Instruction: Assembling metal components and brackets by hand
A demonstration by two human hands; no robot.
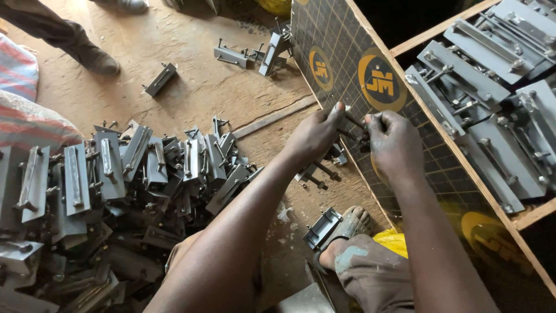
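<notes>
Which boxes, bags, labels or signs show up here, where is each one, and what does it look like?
Box panel: upright before the hands, dark with a pale grid.
Round emblems: yellow circles printed on that panel, several along it.
Wooden crate: right side, pale wooden rim, full of grey metal plates.
Striped sack: left edge, red, white and blue weave.
Left hand and right hand: against the panel, gripping a small dark metal part.

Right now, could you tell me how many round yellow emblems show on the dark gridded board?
2 whole: a smaller emblem upper left, a larger emblem above the right hand; others may be hidden.
</notes>
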